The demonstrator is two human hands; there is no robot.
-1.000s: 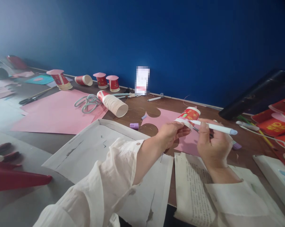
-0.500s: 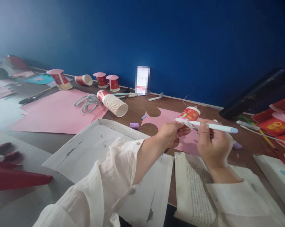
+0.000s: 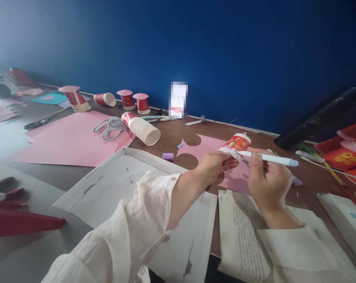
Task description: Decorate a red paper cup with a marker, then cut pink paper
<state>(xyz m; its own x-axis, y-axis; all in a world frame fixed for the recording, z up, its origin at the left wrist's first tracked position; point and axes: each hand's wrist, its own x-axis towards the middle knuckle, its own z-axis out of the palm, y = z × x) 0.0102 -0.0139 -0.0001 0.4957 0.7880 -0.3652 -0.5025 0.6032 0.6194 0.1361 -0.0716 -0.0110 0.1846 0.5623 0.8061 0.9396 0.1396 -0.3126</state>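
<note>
— What has the left hand got?

— The left hand (image 3: 214, 167) is closed round the mouth end of a red-and-white paper cup (image 3: 235, 144), thumb and fingers pinching the rim. The cup is up in the air, tipped on its side, with its base pointing off toward the blue wall (image 3: 195, 47).

— And the right?

— The right hand (image 3: 266, 182) is closed on a white marker pen (image 3: 269, 158), held like a pencil. The tip touches the cup's white band close to the rim, and the pale blue end sticks out away from the cup.

— Flimsy thing to press a pen on?

— I'd say so. It looks light and thin-walled, and would likely dent under a hard squeeze (the rolled rim is the stiffest part, I'd guess). So the rim end, where the fingers are now, looks the sound place to hold it. The glossy print may be a bit slick too.

— What's around it?

— Right under the cup lies a pink paper sheet (image 3: 203, 148) with round bites cut out of it. Left of the cup there's a purple pen cap (image 3: 167, 156). Farther left a nested stack of cups (image 3: 144, 129) lies on its side next to a coil of greyish cord (image 3: 108, 129). On the near side of the cup, toward the person, are printed pages (image 3: 241, 232) and a shallow white tray (image 3: 113, 188). Well left of the cup, by the wall, stand upturned cups (image 3: 141, 103) capped with pink discs.
</note>
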